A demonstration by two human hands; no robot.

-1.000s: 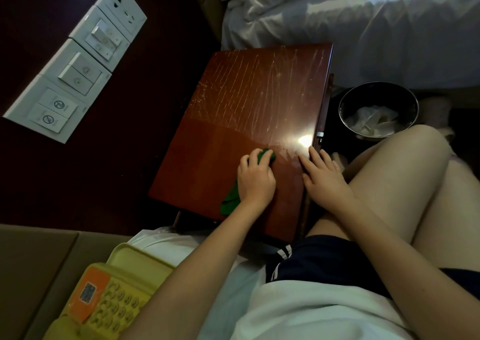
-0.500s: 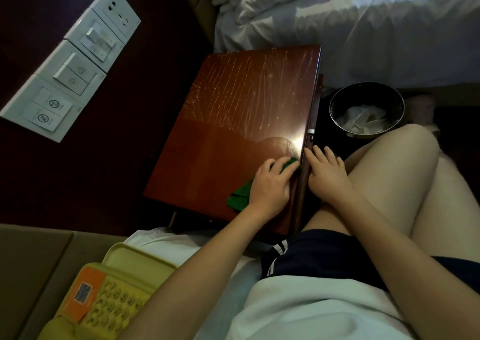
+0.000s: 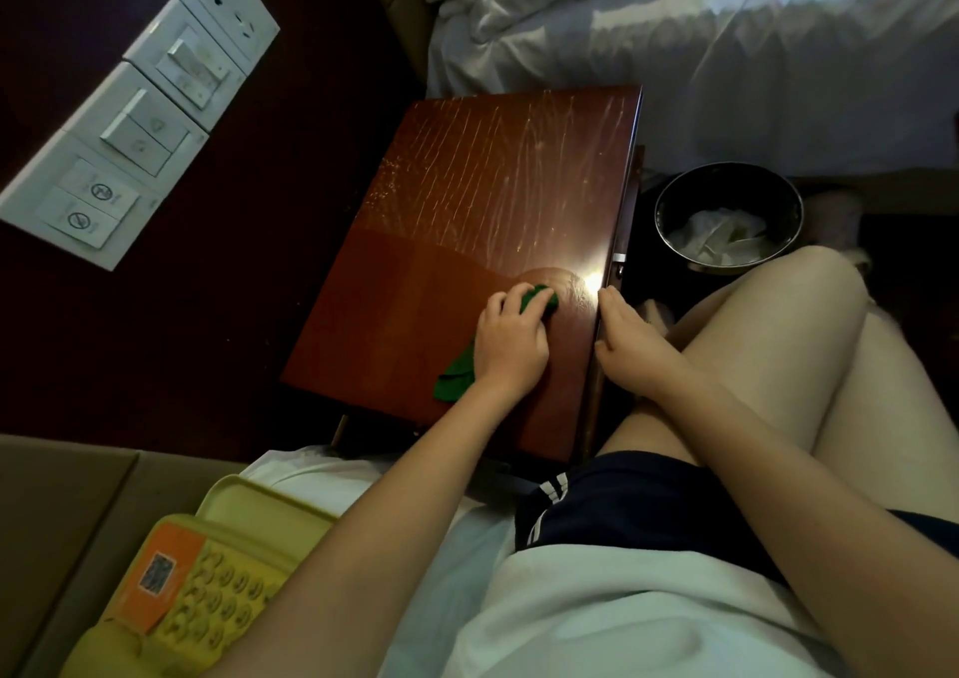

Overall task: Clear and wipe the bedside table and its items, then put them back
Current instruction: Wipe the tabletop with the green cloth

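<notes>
Two hands seen | step: bedside table (image 3: 467, 200) top is being wiped | green cloth (image 3: 456, 379) is gripped by left hand (image 3: 511, 345), pressed near right edge | right hand (image 3: 630, 335) is laid straight-fingered against that edge | next: streaked far half likely needs firm passes | yellow phone (image 3: 207, 584) is parked off-table.

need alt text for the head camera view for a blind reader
A left hand grips a green cloth on a streaked reddish bedside table, while the right hand rests against its edge. Nearby are a white bed, a round bin, wall switches and a yellow telephone.
</notes>
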